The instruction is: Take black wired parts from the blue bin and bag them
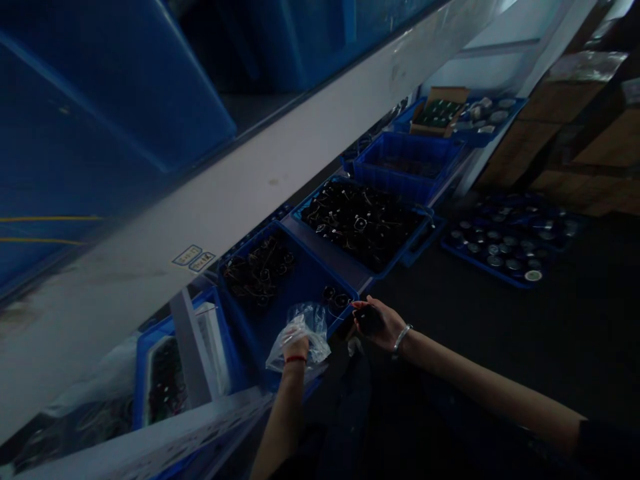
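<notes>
A crumpled clear plastic bag [313,327] wraps around my left hand [297,347], at the front edge of a blue tray [305,267]. The fingers show only dimly through the plastic and seem closed on it. My right hand [387,327], palm up beside the tray's right corner, curls around a dark rounded part [369,320], with a thin wire close to its fingertips. The part's details are lost in the dim light. In the tray, small black wired parts [260,270] form a pile at the far left, and a few more [336,297] lie near the right corner.
Another blue tray [395,263] is heaped with black wired parts. Behind it stand a deep blue bin [430,190] and an open cardboard box [440,113]. A white shelf beam [240,193] crosses above. On the floor at right sits a tray of round parts [495,250].
</notes>
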Demonstrator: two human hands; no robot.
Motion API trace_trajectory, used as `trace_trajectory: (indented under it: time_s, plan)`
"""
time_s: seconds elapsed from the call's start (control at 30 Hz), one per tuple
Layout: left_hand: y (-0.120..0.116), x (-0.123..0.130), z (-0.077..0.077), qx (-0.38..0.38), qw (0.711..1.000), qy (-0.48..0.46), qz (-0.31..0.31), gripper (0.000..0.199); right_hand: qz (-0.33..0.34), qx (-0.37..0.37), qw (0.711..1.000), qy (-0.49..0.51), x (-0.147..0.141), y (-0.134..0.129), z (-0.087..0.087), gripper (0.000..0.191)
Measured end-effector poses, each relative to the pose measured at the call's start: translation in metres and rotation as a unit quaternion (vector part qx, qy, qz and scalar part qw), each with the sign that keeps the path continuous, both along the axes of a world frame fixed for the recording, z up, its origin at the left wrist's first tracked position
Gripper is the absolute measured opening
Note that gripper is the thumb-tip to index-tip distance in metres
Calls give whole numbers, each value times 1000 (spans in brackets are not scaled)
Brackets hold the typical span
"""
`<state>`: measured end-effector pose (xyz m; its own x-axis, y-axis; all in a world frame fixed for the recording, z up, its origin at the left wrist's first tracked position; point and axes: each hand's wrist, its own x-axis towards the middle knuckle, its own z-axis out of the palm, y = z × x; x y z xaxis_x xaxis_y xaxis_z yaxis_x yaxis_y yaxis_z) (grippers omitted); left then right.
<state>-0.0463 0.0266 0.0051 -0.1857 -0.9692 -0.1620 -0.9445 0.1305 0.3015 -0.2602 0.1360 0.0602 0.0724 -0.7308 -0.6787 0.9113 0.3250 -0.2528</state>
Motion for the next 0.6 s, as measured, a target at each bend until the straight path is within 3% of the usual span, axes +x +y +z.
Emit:
trace_trajectory:
  time_s: [0.17, 0.2, 0.3, 0.33, 0.43, 0.6]
  plan:
    - [62, 13, 47, 22, 997, 76, 4, 11, 20, 3, 1000, 1, 1, -1, -1, 32]
    - [74, 8, 57, 30, 991, 132, -7, 16, 28, 5, 1000, 3, 4, -2, -2, 31]
    - [93, -21, 79, 79, 929, 360, -25, 19, 54, 2, 998, 15, 16, -5, -4, 32]
    - [94, -31, 81, 79, 919, 386, -28, 18, 60, -1, 998, 21, 20, -6, -5, 32]
    - [88, -53, 79, 49, 923, 380, -41, 13, 64, -8, 997, 50, 31, -6, -9, 34]
    - [83, -52, 68, 83, 918, 385, -36, 9, 63, -28, 992, 101, 37, -4, -19, 33]
